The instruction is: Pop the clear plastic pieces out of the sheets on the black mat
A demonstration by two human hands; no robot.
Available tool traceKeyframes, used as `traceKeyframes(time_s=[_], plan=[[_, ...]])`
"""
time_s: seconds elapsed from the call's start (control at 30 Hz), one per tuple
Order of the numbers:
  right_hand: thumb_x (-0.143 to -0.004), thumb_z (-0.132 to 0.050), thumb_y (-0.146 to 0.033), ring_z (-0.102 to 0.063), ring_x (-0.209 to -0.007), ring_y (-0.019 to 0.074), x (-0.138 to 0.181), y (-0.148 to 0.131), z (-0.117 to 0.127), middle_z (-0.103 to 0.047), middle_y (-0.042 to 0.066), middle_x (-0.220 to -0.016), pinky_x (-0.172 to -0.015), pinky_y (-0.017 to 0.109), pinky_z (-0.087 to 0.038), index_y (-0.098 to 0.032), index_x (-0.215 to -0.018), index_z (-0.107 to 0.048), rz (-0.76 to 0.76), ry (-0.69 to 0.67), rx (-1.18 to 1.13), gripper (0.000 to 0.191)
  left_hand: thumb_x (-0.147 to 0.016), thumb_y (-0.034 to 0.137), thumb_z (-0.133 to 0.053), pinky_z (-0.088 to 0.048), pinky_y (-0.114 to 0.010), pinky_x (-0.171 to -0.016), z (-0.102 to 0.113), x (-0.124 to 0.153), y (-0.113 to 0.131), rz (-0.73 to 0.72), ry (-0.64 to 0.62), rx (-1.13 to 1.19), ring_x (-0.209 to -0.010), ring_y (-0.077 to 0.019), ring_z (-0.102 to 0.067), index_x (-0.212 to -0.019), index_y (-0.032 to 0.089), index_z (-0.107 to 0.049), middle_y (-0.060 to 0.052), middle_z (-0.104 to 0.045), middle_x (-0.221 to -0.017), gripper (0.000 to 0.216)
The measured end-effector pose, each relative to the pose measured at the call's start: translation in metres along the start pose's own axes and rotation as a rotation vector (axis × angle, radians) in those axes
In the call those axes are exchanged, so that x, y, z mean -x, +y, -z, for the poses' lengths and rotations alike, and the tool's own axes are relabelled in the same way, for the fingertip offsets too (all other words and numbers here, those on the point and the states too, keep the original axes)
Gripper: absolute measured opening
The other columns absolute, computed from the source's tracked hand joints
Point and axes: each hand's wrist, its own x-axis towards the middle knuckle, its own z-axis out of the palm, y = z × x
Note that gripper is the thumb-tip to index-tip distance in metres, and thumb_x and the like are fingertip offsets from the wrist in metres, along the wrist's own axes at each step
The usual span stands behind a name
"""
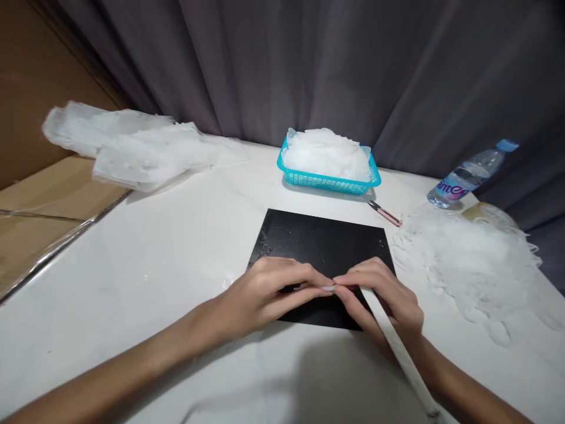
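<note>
Over a black rectangular board (322,235), my left hand (282,288) and my right hand (384,294) meet fingertip to fingertip. Both pinch a narrow white strip (391,335) that looks like fabric or elastic. Its short end lies between my left thumb and fingers. From my right hand the longer part runs over the palm side and down toward the bottom right edge of the view. My fingers hide much of the pinched section, so I cannot tell how it is folded there.
Behind the board stands a blue plastic basket (329,181) heaped with white fluffy material (326,154). Pink-handled snips (386,213) lie right of it. A water bottle (470,175) leans beside a pile of white looped strips (481,265). Clear plastic bags (141,147) and cardboard (48,194) are at left.
</note>
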Motion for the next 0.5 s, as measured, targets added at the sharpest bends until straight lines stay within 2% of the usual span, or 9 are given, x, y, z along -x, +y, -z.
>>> traceKeyframes(time_s=[0.1, 0.17, 0.33, 0.5], plan=[[-0.089, -0.071, -0.002, -0.065, -0.081, 0.0182, 0.001, -0.003, 0.002, -0.071, 0.005, -0.089, -0.071, 0.033, -0.055, -0.019, -0.112, -0.069, 0.05, 0.003, 0.043, 0.029, -0.102, 0.007, -0.059, -0.06, -0.026, -0.077, 0.0, 0.001, -0.006, -0.296, 0.079, -0.175, -0.095, -0.0202, -0.08, -0.122, 0.016, -0.071, -0.011, -0.083, -0.109, 0.025], [-0.089, -0.072, -0.003, -0.066, -0.081, 0.0186, 0.001, -0.003, 0.004, -0.071, 0.005, -0.09, -0.071, 0.033, -0.055, -0.019, -0.112, -0.069, 0.074, 0.005, 0.06, 0.029, -0.102, 0.007, -0.058, -0.062, -0.027, -0.072, 0.0, 0.002, -0.009, -0.391, 0.116, -0.284, -0.096, -0.0217, -0.081, -0.128, 0.015, -0.068, -0.015, -0.081, -0.114, 0.029], [-0.093, -0.064, -0.005, -0.065, -0.084, 0.02, 0.002, 0.02, 0.008, -0.07, 0.007, -0.093, -0.075, 0.036, -0.055, -0.017, -0.116, -0.067, 0.104, 0.0, 0.207, 0.026, -0.1, 0.009, -0.063, -0.062, -0.027, -0.066, 0.001, 0.006, -0.011, -0.433, 0.149, -0.424, -0.088, -0.0199, -0.081, -0.131, 0.015, -0.067, -0.015, -0.08, -0.118, 0.032], [-0.1, -0.053, -0.006, -0.062, -0.09, 0.0245, 0.003, 0.063, 0.012, -0.069, 0.013, -0.101, -0.081, 0.041, -0.056, -0.014, -0.124, -0.064, 0.075, -0.168, 0.518, 0.028, -0.099, 0.01, -0.066, -0.064, -0.028, -0.073, 0.002, 0.012, -0.013, -0.324, 0.085, -0.395, -0.094, -0.0197, -0.081, -0.137, 0.027, -0.067, -0.01, -0.078, -0.125, 0.041]])
